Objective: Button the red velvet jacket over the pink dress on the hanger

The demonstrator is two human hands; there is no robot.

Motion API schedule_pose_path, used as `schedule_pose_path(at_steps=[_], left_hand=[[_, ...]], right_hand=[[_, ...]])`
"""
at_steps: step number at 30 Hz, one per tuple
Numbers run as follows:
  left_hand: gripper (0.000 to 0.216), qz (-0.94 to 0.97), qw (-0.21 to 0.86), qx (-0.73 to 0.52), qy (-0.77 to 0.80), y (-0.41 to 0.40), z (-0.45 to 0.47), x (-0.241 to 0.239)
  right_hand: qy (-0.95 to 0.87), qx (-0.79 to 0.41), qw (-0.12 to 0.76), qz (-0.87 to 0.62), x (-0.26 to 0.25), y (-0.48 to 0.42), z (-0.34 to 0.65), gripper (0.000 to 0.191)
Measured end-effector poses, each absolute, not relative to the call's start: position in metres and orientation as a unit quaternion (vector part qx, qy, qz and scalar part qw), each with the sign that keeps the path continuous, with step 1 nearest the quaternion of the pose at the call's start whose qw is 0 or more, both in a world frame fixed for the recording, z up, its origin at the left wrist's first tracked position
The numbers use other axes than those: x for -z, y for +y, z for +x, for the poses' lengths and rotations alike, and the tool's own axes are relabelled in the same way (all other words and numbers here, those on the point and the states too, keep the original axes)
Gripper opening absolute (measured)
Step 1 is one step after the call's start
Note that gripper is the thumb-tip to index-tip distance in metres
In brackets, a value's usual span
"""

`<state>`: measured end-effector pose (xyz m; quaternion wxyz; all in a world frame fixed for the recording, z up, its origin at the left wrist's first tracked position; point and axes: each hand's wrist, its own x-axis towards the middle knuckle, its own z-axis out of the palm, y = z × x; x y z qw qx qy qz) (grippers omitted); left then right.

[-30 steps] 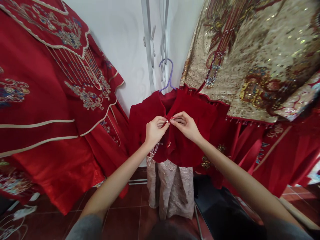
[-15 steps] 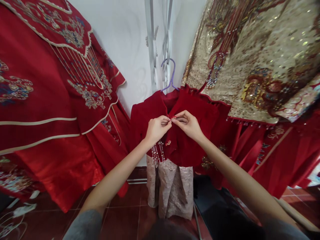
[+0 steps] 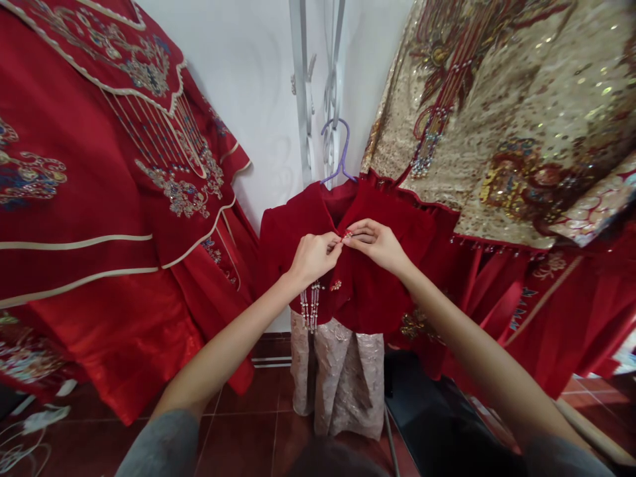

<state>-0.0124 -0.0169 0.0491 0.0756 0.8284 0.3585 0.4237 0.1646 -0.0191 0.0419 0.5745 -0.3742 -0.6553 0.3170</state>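
A short dark red velvet jacket hangs from a purple hanger in front of me. At its front opening my left hand pinches the edge of the cloth, fingertips closed. Right beside it my right hand pinches a small jewelled button on the opposite edge, the fingertips of both hands meeting. Lower on the opening sits another jewelled button. A beaded tassel dangles on the left of the jacket. What lies between the fingertips is partly hidden.
Below the jacket hangs a pale pink patterned skirt. Red embroidered garments hang at left, a gold sequinned garment at right. A white metal rack stands behind, and cables lie on the tiled floor.
Both hands keep their pinch at the jacket's opening, with only slight finger movement. The jewelled button shows a little more between the fingertips.
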Motion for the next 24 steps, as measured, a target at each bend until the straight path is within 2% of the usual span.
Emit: schedule_pose_path(at_steps=[5,9,11,14,15,16,18,20,24], left_hand=[[0.013,0.831,0.063,-0.423,0.355,-0.016,-0.01,-0.05],[0.011,0.807,0.126,-0.47,0.335,-0.015,-0.006,-0.042],[0.014,0.776,0.208,-0.5,0.323,-0.015,-0.004,-0.035],[0.023,0.708,0.366,-0.526,0.296,-0.016,0.001,-0.027],[0.026,0.685,0.411,-0.529,0.286,-0.017,0.002,-0.025],[0.03,0.665,0.448,-0.529,0.278,-0.018,0.004,-0.023],[0.035,0.637,0.488,-0.53,0.276,-0.02,0.005,-0.021],[0.038,0.618,0.5,-0.535,0.287,-0.019,0.006,-0.019],[0.045,0.597,0.536,-0.511,0.308,-0.012,0.005,-0.018]], right_hand=[[-0.672,-0.313,0.562,-0.367,-0.044,-0.014,0.168,0.035],[-0.698,-0.298,0.554,-0.342,-0.036,-0.019,0.168,0.038],[-0.72,-0.279,0.545,-0.328,-0.026,-0.029,0.165,0.053],[-0.772,-0.201,0.513,-0.318,-0.004,-0.047,0.155,0.096],[-0.786,-0.16,0.505,-0.318,0.005,-0.053,0.152,0.105],[-0.792,-0.12,0.503,-0.325,0.014,-0.057,0.149,0.105],[-0.775,-0.067,0.517,-0.357,0.029,-0.063,0.148,0.088],[-0.724,-0.065,0.546,-0.417,0.036,-0.067,0.155,0.068],[-0.615,-0.067,0.583,-0.527,0.019,-0.08,0.185,0.038]])
